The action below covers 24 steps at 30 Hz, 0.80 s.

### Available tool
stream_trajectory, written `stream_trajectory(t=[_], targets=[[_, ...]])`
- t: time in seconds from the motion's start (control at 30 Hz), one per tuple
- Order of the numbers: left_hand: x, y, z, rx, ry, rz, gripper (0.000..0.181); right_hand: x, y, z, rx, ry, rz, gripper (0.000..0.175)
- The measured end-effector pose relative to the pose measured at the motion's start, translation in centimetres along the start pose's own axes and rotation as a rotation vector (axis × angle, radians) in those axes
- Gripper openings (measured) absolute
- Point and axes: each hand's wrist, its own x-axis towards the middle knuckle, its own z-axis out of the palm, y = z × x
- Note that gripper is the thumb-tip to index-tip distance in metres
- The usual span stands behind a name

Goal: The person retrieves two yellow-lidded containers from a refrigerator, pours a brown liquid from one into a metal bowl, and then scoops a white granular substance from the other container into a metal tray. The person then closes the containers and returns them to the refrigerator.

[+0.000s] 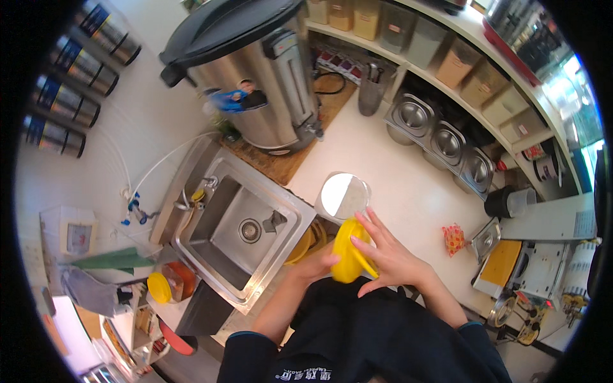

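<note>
A round yellow plastic lid is tilted up on its edge in front of my apron. My left hand grips it from the left, with the thumb on its rim. On the other side my right hand has its fingers spread, and a fingertip lies against the yellow plastic; whether it bears any weight is unclear. A narrow yellow edge stands out from the lid near that palm. Just beyond my fingers, a clear wide-mouthed container stands on the white counter. Its round top looks half bright white, half see-through.
Left of my arms is a steel sink with a dark scrap in it. Behind it stands a large steel urn. Lidded steel pans line the back right. A jar with a yellow lid sits left; a sealing machine stands right.
</note>
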Motion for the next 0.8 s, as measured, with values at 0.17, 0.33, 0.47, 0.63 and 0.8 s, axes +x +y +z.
stream_trajectory(t=[0.17,0.33,0.47,0.63,0.8], targets=[[3.5,-2.0,1.6,-0.293,0.046,0.148,0.080,3.2,0.7,-0.4,-0.046,-0.018,0.018,0.103],[1.9,-2.9,-3.7,0.137,0.615,0.282,0.076,7.7,5.2,-0.7,-0.457,-0.080,0.156,0.099],[3.8,-5.6,-6.0,1.232,1.109,0.252,0.109,10.8,8.8,1.4,-0.570,-0.309,0.153,0.098],[8.7,-7.0,-7.9,1.107,1.140,0.408,0.130,11.5,9.9,4.1,-0.692,-0.316,0.166,0.095],[10.4,-8.7,-7.8,1.075,1.177,0.542,0.131,12.8,7.9,7.5,-0.731,0.033,0.828,0.085]])
